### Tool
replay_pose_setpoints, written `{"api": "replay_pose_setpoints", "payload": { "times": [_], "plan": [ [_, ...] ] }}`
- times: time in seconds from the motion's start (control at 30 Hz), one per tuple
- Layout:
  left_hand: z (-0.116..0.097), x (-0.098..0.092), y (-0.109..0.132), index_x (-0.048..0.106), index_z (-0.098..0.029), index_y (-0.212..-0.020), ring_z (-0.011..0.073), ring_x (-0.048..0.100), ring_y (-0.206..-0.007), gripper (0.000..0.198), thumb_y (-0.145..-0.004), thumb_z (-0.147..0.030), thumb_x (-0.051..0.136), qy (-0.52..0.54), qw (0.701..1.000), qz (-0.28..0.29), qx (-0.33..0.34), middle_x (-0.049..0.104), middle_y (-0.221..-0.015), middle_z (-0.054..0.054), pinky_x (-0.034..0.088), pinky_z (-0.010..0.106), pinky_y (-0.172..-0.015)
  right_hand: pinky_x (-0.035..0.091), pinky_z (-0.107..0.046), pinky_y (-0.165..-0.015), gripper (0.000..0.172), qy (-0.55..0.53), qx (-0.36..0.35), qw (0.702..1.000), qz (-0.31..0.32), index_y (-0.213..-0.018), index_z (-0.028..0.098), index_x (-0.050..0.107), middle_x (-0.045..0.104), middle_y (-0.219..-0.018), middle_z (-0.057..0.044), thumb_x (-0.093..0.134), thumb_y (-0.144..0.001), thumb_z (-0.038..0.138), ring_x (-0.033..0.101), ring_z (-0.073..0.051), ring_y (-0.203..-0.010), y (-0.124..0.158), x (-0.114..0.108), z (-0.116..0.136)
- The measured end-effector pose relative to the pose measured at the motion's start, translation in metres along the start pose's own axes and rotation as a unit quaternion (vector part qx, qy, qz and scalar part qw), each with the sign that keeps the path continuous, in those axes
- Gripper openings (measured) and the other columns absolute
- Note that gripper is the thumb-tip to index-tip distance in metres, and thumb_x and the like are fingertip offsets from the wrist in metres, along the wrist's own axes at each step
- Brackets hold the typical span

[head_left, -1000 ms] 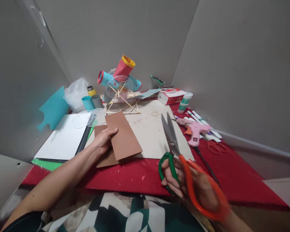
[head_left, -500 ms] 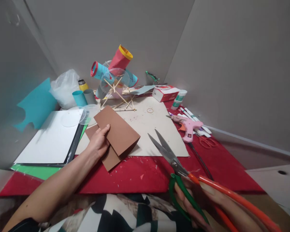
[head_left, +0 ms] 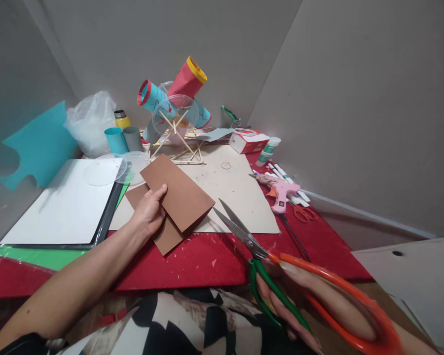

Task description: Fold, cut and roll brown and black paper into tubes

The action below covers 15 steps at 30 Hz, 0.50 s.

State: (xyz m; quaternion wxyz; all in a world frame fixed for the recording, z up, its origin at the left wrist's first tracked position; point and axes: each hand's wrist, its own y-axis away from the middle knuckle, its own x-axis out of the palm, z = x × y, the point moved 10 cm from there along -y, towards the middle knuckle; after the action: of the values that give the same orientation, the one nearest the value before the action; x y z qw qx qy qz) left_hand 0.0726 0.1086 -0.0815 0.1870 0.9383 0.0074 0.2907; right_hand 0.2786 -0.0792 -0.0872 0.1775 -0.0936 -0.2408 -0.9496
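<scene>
My left hand [head_left: 150,213] pinches a brown card [head_left: 181,195] over the red mat [head_left: 207,261]. My right hand [head_left: 314,305] grips scissors [head_left: 244,235], blades parted. They point left, tips just beside the card's right corner.

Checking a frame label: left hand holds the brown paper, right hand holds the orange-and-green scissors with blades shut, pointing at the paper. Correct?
One error: the blades of the scissors are spread open, not shut; the head view shows it. The rest stands: the left hand holds the brown paper, and the right hand holds the scissors pointing at the paper.
</scene>
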Motion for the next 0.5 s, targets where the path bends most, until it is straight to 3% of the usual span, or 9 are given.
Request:
{"api": "replay_pose_setpoints", "payload": {
  "times": [0.5],
  "plan": [
    [0.0,0.0,0.005,0.067,-0.014,-0.094,0.0227,0.071,-0.091,0.015,-0.079,-0.015,0.067,-0.016,1.0,0.003,0.027,0.075,-0.096,0.009,0.056,0.038,-0.089,0.048,-0.025,-0.045,0.055,-0.014,-0.004,0.999,0.032,-0.085,0.013,0.063,0.061,-0.049,-0.003,0.038,-0.093,0.061,0.055,-0.013,-0.037,-0.02,0.002,0.008]
  ]
}}
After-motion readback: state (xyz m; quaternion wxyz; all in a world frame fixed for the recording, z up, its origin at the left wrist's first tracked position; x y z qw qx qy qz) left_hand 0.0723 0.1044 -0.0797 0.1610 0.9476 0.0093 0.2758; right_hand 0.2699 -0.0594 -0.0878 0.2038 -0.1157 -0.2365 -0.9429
